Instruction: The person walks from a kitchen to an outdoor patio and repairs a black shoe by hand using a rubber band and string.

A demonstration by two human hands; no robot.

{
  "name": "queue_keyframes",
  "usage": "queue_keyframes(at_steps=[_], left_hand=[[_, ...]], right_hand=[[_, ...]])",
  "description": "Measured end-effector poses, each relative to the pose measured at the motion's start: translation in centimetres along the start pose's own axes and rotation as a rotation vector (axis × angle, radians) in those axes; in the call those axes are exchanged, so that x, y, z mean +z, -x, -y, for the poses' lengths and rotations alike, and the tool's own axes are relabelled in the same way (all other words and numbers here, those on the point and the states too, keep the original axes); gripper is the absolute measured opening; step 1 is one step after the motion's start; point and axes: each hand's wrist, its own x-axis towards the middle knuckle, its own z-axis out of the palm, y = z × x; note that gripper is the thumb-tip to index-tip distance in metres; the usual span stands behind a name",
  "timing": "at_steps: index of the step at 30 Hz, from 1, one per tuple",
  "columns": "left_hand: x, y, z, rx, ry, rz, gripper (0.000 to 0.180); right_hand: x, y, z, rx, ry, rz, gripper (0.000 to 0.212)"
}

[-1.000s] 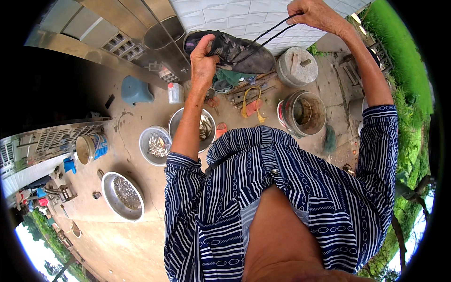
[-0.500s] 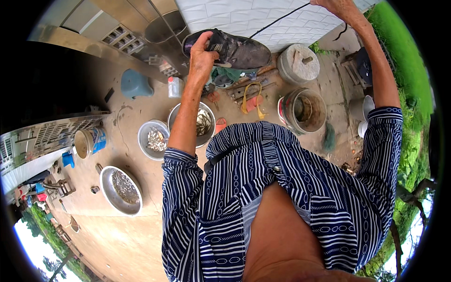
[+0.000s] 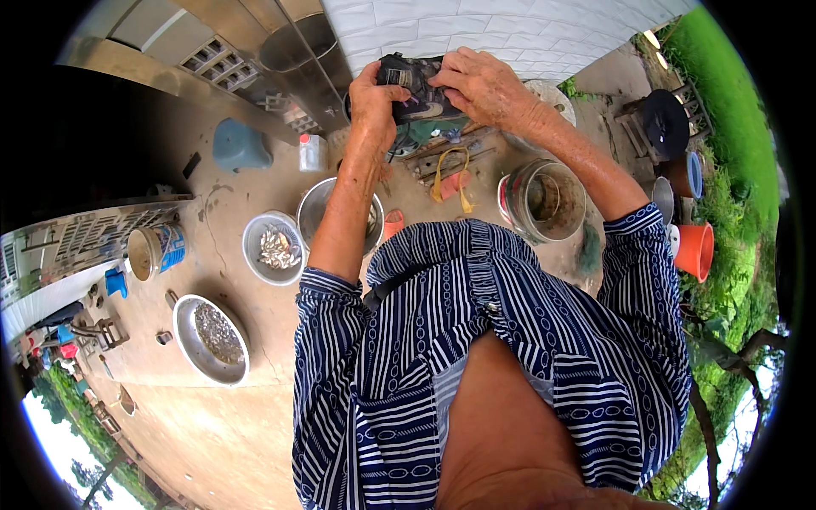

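Up near the white tiled wall, a dark, dusty shoe [image 3: 418,78] is held out in front of me. My left hand [image 3: 375,104] grips its heel end, with the thumb across the opening. My right hand [image 3: 489,83] is at the shoe's lacing, fingers bent and pinched together there. Those fingers cover the toe part and most of the shoelace, so only a little of what they pinch shows.
Below and left stand a colander of small fish [image 3: 274,248], a metal bowl [image 3: 318,204] and an oval basin [image 3: 192,343]. A blue-grey stool [image 3: 240,146] is further left. Nested buckets [image 3: 508,197] stand right of centre, beyond them an orange bucket [image 3: 695,252].
My right hand has come down and left from far up right, where it had the lace pulled out, to the shoe itself. The shoe has turned in my left hand and shifted slightly right.
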Motion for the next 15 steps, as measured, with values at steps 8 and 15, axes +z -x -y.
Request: queue_keyframes(at_steps=[8, 15], left_hand=[[0.8, 1.3, 0.8, 0.094, 0.036, -0.051, 0.037], [0.6, 1.3, 1.7, 0.077, 0.168, -0.159, 0.017]], right_hand=[[-0.9, -1.4, 1.3, 0.081, -0.068, 0.209, 0.013], [-0.4, -1.2, 1.5, 0.303, -0.488, 0.258, 0.019]])
